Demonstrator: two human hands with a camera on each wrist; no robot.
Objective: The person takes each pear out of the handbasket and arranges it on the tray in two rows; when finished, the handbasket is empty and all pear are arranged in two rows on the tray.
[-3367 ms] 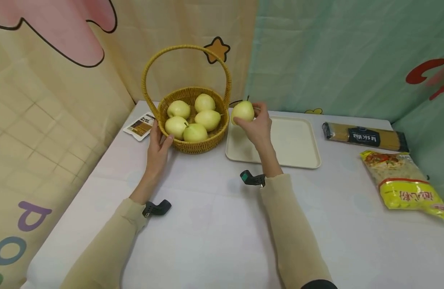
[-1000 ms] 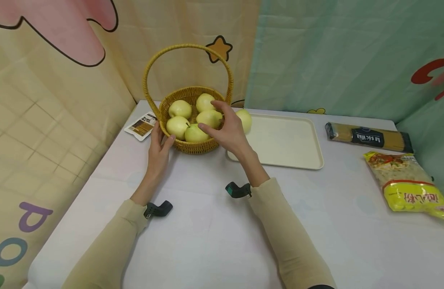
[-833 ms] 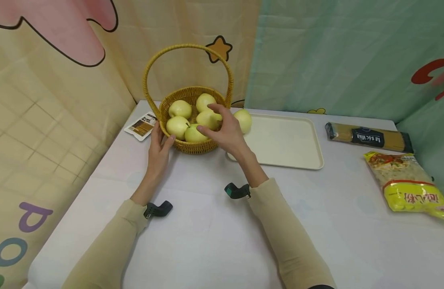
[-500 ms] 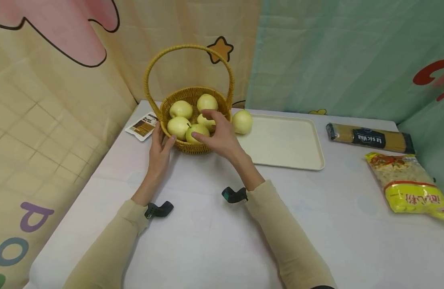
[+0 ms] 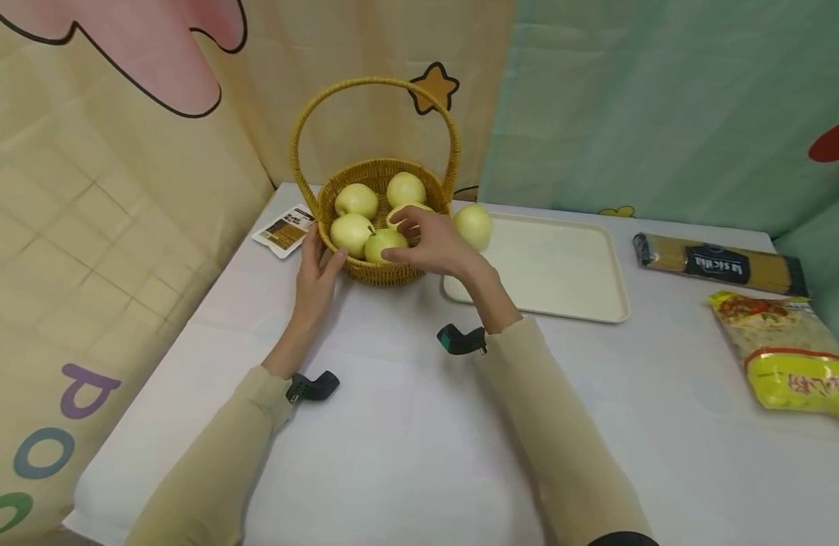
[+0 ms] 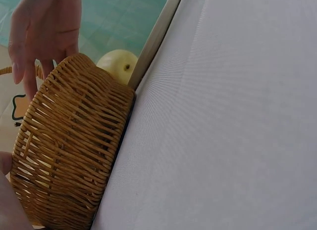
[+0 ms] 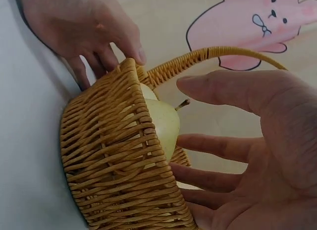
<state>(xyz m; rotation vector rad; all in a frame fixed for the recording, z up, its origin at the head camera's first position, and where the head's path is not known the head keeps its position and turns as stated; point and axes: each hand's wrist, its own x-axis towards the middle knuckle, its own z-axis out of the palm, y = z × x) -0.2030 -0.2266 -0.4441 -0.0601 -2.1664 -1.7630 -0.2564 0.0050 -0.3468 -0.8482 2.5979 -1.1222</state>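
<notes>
A woven basket (image 5: 385,274) with a tall handle stands at the back left, holding several pale green pears (image 5: 356,201). My left hand (image 5: 314,282) holds the basket's left side, thumb at the rim and fingers along the outer wall. My right hand (image 5: 436,241) is over the basket's front right rim, thumb and fingers apart, partly hiding a pear (image 5: 408,212) beneath it. In the right wrist view a pear with a stem (image 7: 163,123) shows beyond the rim near the parted fingers. Another pear (image 5: 474,226) sits at the left end of the cream tray (image 5: 562,265).
A small white-and-brown packet (image 5: 285,230) lies left of the basket. To the right of the tray are a long pasta pack (image 5: 719,264) and a yellow bag (image 5: 790,356). Curtains (image 5: 630,98) hang close behind the white-covered table (image 5: 385,425).
My right hand has let go of a pear at the tray's left end and moved left over the basket. The left hand stays at the basket. The head view has shifted slightly.
</notes>
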